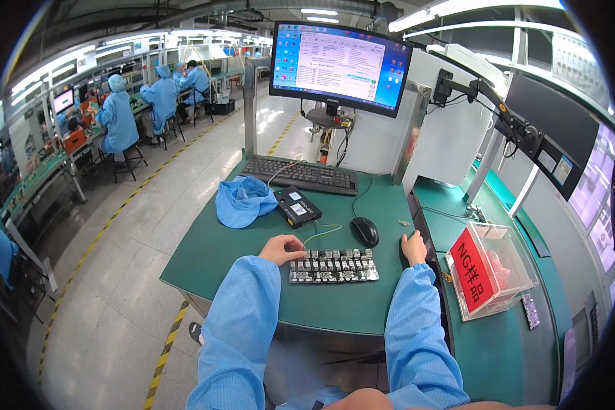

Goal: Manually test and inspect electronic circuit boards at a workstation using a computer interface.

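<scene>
A panel of small circuit boards with rows of metal-cased connectors (333, 266) lies flat on the green tabletop in front of me. At its far left corner is my left hand (283, 250), its thumb and fingers pinched together. A thin yellow-green wire (324, 231) runs from a black box (297, 207) toward those fingertips; what they grip is hidden. My right hand (413, 248) rests by the tabletop's right edge, apart from the panel, with its fingers curled. Something dark shows beneath it, too covered to name. Just beyond its fingertips lies a small pale piece (404, 223).
A black mouse (365, 231), a keyboard (301, 174) and a blue cloth cap (244, 202) sit farther back, below a monitor (338, 66). To the right stands a clear box with a red label (470, 270). Several people in blue coats (118, 117) sit at a far-left bench.
</scene>
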`<state>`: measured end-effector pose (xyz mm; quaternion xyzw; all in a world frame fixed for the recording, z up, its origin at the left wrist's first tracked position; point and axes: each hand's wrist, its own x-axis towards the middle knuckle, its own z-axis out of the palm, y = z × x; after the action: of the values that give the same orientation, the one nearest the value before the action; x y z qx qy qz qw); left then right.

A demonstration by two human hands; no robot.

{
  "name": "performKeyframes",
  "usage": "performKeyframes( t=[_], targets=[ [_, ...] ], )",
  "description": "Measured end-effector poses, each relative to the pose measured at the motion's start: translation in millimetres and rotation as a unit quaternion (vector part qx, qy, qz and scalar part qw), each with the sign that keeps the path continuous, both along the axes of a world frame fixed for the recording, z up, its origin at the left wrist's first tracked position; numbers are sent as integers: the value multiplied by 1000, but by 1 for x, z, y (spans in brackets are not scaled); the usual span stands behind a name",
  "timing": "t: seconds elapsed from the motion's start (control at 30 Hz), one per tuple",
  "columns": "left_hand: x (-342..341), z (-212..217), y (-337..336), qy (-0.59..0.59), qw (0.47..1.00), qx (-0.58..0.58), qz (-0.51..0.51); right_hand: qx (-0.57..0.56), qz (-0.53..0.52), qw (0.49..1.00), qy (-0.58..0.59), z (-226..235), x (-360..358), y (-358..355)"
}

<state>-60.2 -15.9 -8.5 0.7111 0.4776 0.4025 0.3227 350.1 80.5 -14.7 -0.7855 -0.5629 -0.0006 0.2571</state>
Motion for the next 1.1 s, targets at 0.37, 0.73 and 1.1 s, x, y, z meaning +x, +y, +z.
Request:
performKeyframes(
  t=[0.37,0.73,1.1],
  targets=[
    [-3,-2,2,-3,1000,5,3,305,123,942,-63,21,-46,-7],
    [-1,-1,1,-6,1000,8,-8,184,404,896,-1,14,-101,-12],
    [0,2,-1,-4,1000,-7,-2,204,373,905,-4,16,-85,-13]
  ],
)
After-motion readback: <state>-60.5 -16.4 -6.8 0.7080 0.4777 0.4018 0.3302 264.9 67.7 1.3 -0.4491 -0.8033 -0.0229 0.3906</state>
